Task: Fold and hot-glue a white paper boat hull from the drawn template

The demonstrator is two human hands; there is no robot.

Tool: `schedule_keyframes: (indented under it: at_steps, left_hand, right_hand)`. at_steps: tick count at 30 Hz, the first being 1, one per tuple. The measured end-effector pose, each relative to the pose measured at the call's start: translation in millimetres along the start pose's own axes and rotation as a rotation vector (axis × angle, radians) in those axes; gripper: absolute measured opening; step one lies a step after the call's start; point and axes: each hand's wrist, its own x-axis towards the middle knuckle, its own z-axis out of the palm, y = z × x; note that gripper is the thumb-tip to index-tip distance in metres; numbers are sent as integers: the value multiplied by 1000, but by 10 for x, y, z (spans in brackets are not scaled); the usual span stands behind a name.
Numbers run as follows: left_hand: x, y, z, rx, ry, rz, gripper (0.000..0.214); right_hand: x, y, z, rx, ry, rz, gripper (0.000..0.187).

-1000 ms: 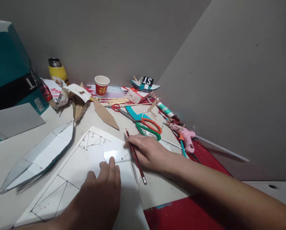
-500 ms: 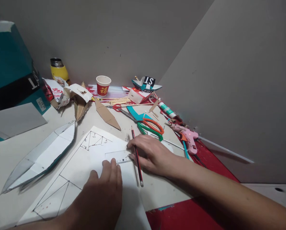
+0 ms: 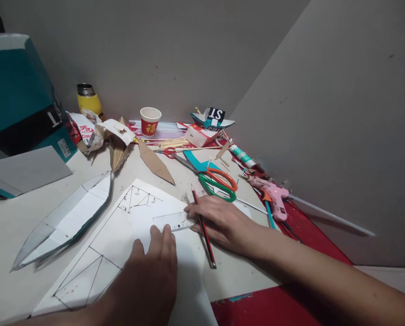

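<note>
A clear ruler [image 3: 171, 221] lies across white paper [image 3: 188, 271] with inked lines and triangles. My right hand [image 3: 219, 224] pinches the ruler's right end between thumb and fingers. A red-and-black pencil [image 3: 206, 235] is also tucked between those fingers, its point away from me and its butt end over the table. My left hand [image 3: 151, 271] rests on the paper, fingers stretched out, fingertips at the ruler's near edge. Just beyond my right hand lie scissors [image 3: 219, 183] with green and orange handles.
To the left are a boat-shaped card piece [image 3: 66, 222] and a large teal box [image 3: 19, 99]. Along the back stand a yellow bottle [image 3: 88, 102], a paper cup [image 3: 150, 122] and a small card boat [image 3: 214, 120]. A pink glue gun [image 3: 273, 194] lies on the right.
The view has shifted slightly, so everything sits a little further right. The pencil leans a bit more in my right hand. Both hands keep their places at the ruler.
</note>
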Motion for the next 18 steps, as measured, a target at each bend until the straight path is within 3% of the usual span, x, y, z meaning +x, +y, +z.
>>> schedule_keyframes:
  at_steps: [9, 18]
  left_hand:
    - [3, -16, -20, -5, -31, 52, 49]
    - [-61, 68, 65, 11, 83, 39, 42]
  right_hand:
    - [-48, 3, -45, -21, -20, -9, 14]
    - [-112, -94, -120, -41, -53, -38, 15]
